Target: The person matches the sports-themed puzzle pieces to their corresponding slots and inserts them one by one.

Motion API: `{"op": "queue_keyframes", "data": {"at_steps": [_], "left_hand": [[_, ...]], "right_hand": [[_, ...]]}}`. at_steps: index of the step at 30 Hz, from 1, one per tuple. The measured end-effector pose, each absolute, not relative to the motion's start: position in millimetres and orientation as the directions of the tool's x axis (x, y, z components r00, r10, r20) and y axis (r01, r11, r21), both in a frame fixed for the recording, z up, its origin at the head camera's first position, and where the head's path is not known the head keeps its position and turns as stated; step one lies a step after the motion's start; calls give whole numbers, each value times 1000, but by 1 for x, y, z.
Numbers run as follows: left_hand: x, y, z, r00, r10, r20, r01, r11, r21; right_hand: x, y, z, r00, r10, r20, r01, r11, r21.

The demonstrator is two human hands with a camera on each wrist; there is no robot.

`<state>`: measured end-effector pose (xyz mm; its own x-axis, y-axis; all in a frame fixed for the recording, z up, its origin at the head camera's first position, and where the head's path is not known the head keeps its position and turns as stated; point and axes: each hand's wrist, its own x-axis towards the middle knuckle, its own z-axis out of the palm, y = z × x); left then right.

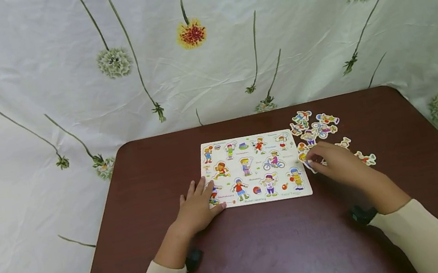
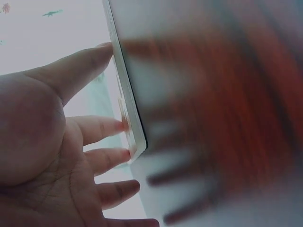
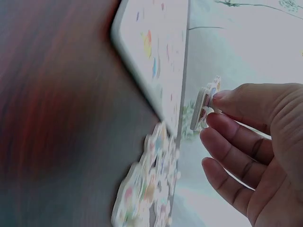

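A white wooden puzzle board (image 1: 304, 184) printed with children playing sports lies on the table. My left hand (image 1: 197, 207) rests at its lower left corner, fingers spread and fairly straight; in the left wrist view the thumb and some fingertips touch the board's edge (image 2: 131, 101). At the board's right side, my right hand (image 1: 336, 162) pinches a flat puzzle piece (image 3: 201, 111) between thumb and fingers. That piece is held up off the table in the right wrist view, edge-on, so its picture is hard to make out.
Loose puzzle pieces, such as a cyclist piece (image 1: 323, 130), lie in a group right of the board. Another piece (image 1: 366, 158) lies beyond the right hand. The dark brown table (image 1: 264, 249) ends at a flower-printed cloth (image 1: 227, 82) behind it.
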<state>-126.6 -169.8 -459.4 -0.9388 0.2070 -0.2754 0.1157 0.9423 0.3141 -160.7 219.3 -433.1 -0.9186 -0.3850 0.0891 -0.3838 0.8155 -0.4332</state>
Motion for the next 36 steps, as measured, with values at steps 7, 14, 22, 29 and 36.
{"op": "queue_keyframes", "data": {"at_steps": [7,14,22,29,36], "left_hand": [[-122,-148,-459,-946,203,-252,123,945,303],[-120,-133,-461,-949,217,-227,146,945,293],[-124,-139,-464,-940,291,-181,216,913,346],[-132,-161,-462,-921,337,-194,217,859,463],[-138,-171,-463,-905,338,-260,201,876,438]], "right_hand": [[-170,198,-434,-915,-397,74,-385,799,-462],[-177,175,-435,-914,-404,48,-375,790,-485],[-185,150,-435,-910,-415,-1,-363,796,-485],[-194,134,-440,-909,-415,-31,-343,791,-506],[-202,119,-443,-905,-425,-24,-349,774,-528]]}}
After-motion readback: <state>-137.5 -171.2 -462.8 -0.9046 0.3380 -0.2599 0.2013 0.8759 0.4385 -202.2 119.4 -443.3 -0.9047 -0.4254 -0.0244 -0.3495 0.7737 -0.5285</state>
